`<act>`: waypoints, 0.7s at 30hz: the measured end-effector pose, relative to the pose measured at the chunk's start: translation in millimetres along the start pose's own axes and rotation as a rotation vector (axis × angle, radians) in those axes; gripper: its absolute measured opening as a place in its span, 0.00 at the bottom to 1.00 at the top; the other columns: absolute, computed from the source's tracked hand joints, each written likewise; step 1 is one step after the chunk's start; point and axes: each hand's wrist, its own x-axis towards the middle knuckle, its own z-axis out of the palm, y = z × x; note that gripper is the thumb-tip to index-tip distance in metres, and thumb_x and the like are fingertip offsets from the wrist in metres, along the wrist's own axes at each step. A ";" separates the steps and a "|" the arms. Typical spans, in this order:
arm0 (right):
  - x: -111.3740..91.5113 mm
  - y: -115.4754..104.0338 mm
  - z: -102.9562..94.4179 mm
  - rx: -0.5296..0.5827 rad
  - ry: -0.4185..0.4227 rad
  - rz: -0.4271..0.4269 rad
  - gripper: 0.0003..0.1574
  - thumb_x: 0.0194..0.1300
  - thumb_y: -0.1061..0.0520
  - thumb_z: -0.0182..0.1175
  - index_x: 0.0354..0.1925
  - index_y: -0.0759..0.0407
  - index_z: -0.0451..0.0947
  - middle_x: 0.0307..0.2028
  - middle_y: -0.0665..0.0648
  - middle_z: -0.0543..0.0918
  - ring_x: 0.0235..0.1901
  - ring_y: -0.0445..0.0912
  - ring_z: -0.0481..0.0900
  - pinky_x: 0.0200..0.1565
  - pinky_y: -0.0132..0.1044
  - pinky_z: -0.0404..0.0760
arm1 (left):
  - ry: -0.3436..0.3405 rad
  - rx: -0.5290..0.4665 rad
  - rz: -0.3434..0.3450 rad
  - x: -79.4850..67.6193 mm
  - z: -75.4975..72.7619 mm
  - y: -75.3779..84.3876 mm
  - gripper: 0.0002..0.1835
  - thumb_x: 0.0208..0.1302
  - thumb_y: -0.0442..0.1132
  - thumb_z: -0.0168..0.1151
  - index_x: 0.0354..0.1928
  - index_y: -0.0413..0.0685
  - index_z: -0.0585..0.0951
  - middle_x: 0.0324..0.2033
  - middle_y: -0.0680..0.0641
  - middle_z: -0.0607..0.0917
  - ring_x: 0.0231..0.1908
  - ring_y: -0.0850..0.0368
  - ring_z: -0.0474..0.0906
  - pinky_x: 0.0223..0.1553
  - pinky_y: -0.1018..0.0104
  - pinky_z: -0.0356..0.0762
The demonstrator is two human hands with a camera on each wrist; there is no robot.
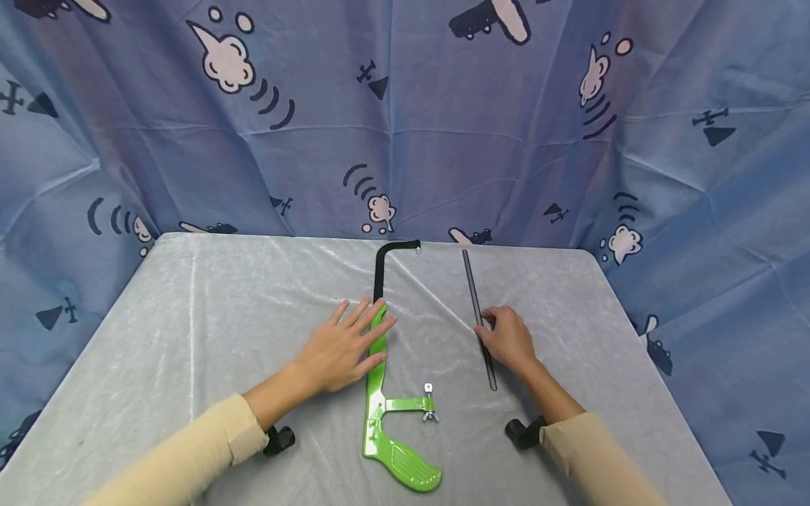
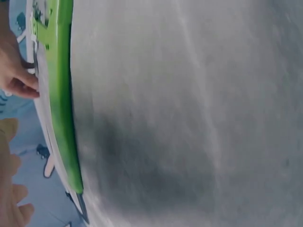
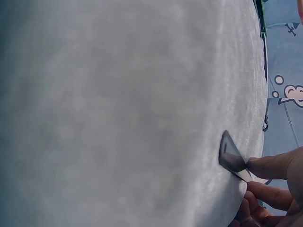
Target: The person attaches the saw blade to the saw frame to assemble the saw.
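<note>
A hacksaw frame (image 1: 376, 365) with a green handle and a black front bar lies on the table, its grip toward me. It holds no blade; a wing nut (image 1: 430, 416) sits on its lower post. My left hand (image 1: 338, 351) is spread over the frame's middle with fingers straight; in the left wrist view its fingers (image 2: 10, 179) appear raised off the green part (image 2: 61, 109). To the right, my right hand (image 1: 509, 341) pinches a dark hacksaw blade (image 1: 472, 288) between thumb and fingers. The right wrist view shows the blade's near end (image 3: 228, 153), with a slot in it.
A light grey velvety cloth covers the table (image 1: 253, 302). Behind and at both sides hangs a blue curtain (image 1: 443, 126) with airplane prints. Black wrist-camera mounts (image 1: 278, 440) stick out below both sleeves.
</note>
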 end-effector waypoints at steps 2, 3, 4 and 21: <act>0.4 -0.7 -0.4 0.005 0.002 -0.004 0.20 0.53 0.56 0.65 0.43 0.65 0.79 0.38 0.61 0.78 0.39 0.55 0.75 0.42 0.50 0.72 | -0.009 -0.009 0.011 0.1 0.1 3.9 0.32 0.66 0.60 0.43 0.69 0.57 0.59 0.70 0.45 0.51 0.68 0.46 0.49 0.63 0.44 0.49; 0.6 -0.9 -0.5 0.006 0.002 -0.004 0.20 0.53 0.56 0.65 0.43 0.65 0.79 0.37 0.61 0.78 0.39 0.54 0.75 0.41 0.50 0.72 | -0.017 -0.009 0.015 0.1 0.4 5.7 0.32 0.66 0.60 0.42 0.69 0.57 0.59 0.70 0.45 0.51 0.68 0.46 0.48 0.63 0.44 0.50; 0.8 -1.1 -0.5 0.007 0.002 -0.002 0.20 0.53 0.56 0.65 0.43 0.65 0.79 0.37 0.60 0.78 0.38 0.54 0.75 0.41 0.50 0.71 | -0.024 -0.013 0.019 0.3 0.8 7.3 0.32 0.66 0.60 0.41 0.69 0.57 0.59 0.70 0.44 0.51 0.68 0.46 0.48 0.63 0.44 0.51; 3.2 -2.8 -0.2 0.021 -0.002 0.019 0.19 0.52 0.57 0.65 0.42 0.63 0.78 0.34 0.58 0.78 0.34 0.51 0.73 0.36 0.47 0.70 | -0.073 -0.095 0.073 1.1 1.7 31.3 0.33 0.67 0.62 0.37 0.70 0.55 0.57 0.68 0.40 0.55 0.67 0.46 0.51 0.62 0.46 0.55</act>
